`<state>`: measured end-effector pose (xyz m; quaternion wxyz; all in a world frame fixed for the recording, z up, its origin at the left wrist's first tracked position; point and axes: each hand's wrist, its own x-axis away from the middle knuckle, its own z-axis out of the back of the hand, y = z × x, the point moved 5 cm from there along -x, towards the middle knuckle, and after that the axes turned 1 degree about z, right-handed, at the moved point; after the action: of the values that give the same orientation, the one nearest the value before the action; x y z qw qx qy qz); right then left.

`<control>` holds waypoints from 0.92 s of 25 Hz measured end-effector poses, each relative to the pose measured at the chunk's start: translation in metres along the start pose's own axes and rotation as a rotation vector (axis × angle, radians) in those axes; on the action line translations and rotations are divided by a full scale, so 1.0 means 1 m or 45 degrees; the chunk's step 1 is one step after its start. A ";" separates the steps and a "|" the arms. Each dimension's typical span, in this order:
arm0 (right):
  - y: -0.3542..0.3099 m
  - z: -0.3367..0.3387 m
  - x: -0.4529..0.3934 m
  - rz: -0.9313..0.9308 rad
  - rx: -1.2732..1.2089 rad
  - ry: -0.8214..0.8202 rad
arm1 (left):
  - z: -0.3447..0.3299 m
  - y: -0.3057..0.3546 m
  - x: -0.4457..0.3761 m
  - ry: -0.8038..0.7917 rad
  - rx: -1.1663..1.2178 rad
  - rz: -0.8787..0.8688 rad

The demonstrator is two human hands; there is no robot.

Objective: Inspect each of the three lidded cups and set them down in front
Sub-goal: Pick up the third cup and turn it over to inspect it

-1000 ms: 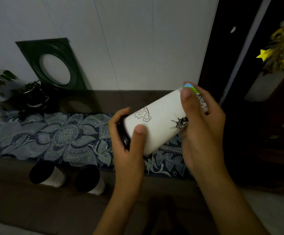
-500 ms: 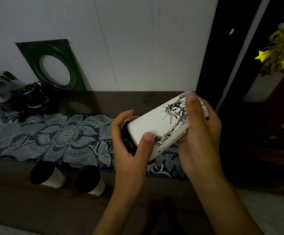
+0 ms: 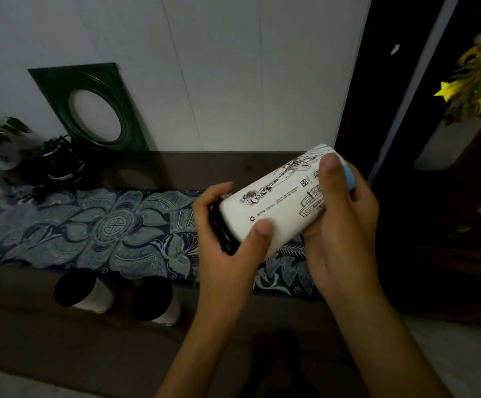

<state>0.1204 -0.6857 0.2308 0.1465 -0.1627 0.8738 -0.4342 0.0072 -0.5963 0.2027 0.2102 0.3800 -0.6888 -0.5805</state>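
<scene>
Seeing left hand clamped on the black-lid end of the white printed cup, right hand wrapped round its base, cup tipped sideways in the air above the patterned runner. Two more lidded cups stand lower left on the brown surface, clear of my hands; green frame and potted plants sit at the back wall.

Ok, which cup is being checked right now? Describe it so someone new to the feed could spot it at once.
Start at the blue floral runner along the wall. Above its right end, the left hand and right hand hold a white cup tipped on its side, black lid toward the left hand. Unlike the two cups standing near the runner's front edge, it is off the surface and shows black line drawings.
</scene>
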 end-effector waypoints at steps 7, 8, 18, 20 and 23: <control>0.031 0.003 0.020 0.207 1.011 -0.343 | 0.018 -0.019 -0.009 0.220 0.178 0.341; 0.040 0.001 0.027 0.206 1.114 -0.460 | 0.019 -0.020 -0.010 0.221 0.169 0.363; 0.073 0.041 0.041 -0.079 0.910 -0.437 | 0.045 -0.051 0.002 -0.040 -0.068 0.458; 0.085 0.052 0.046 -0.171 0.847 -0.387 | 0.052 -0.067 0.006 -0.047 -0.066 0.524; 0.114 0.074 0.059 -0.371 0.754 -0.259 | 0.064 -0.098 0.015 -0.061 0.030 0.674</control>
<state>0.0783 -0.6978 0.0889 0.2102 -0.2788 0.6584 -0.6668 -0.0218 -0.5705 0.0915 0.3339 0.1752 -0.7756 -0.5062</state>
